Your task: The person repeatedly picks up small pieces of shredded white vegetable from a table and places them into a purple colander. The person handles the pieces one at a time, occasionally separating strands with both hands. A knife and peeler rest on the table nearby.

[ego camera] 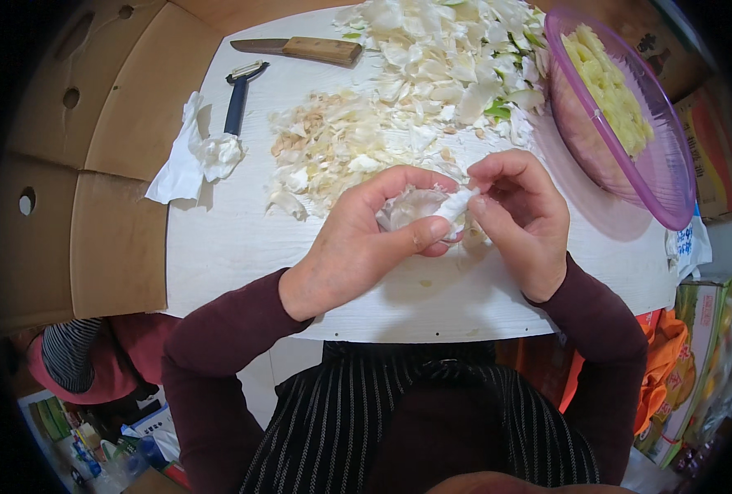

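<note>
My left hand [372, 234] is closed around a whitish, papery bundle [412, 207], perhaps peelings; its exact kind cannot be told. A white crumpled piece [455, 204] sticks out between its thumb and fingers. With thumb and forefinger, my right hand [520, 216] pinches the outer end of that piece. Both hands are above the white table [366, 309]. Just beyond them lies a heap of thin pale peelings and small tan bits [323, 142], and behind it a larger pile of white and green peelings [452, 55].
A purple plastic basin [625, 117] with pale yellow peeled pieces [607, 92] stands at the right. A wooden-handled knife [323, 49], a black-handled peeler [236, 102] and crumpled tissue [184, 160] lie at the left. Cardboard [119, 241] borders the table's left side.
</note>
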The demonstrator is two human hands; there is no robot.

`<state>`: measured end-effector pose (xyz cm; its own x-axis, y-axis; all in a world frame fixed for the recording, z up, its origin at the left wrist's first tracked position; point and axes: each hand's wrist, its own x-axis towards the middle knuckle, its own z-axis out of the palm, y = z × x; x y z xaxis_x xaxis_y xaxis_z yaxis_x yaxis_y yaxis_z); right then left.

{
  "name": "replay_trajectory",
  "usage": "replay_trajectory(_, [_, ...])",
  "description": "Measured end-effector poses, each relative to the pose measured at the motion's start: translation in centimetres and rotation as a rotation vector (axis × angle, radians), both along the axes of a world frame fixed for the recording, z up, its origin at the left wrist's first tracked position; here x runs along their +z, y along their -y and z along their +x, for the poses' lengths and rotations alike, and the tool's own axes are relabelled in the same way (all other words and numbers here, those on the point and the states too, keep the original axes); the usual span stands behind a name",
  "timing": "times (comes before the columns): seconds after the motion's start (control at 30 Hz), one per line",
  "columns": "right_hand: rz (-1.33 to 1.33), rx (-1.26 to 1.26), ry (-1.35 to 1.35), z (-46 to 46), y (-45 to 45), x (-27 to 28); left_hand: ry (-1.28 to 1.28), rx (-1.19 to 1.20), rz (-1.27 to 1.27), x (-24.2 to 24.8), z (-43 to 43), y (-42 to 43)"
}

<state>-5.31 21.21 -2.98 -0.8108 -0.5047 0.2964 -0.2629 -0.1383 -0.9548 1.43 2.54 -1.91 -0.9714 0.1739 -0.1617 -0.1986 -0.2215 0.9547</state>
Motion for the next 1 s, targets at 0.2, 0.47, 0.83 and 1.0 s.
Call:
replay_trajectory(0.2, [0.242, 0.075, -0.365, -0.7, -0.4, -0.5, -0.029, 0.022, -0.022, -0.1, -0.1, 0.3])
replay_trajectory(0.47, [0.240, 0.036, -0.761, -1.5, -0.5, -0.1, 0.065, -0.059, 0.006, 0.2, -0.4, 0.8])
replay_trajectory(0.83, [0.190, 0.165, -0.700, -2.3, -1.2, -0.4, 0.043, -0.066, -0.129, 0.7, -0.1, 0.8])
replay_trajectory(1.0, [0.279, 0.095, -0.691, -3.0, -1.2, -0.2, 0.022, -0.007, -0.047, 0.7, -0.1, 0.9])
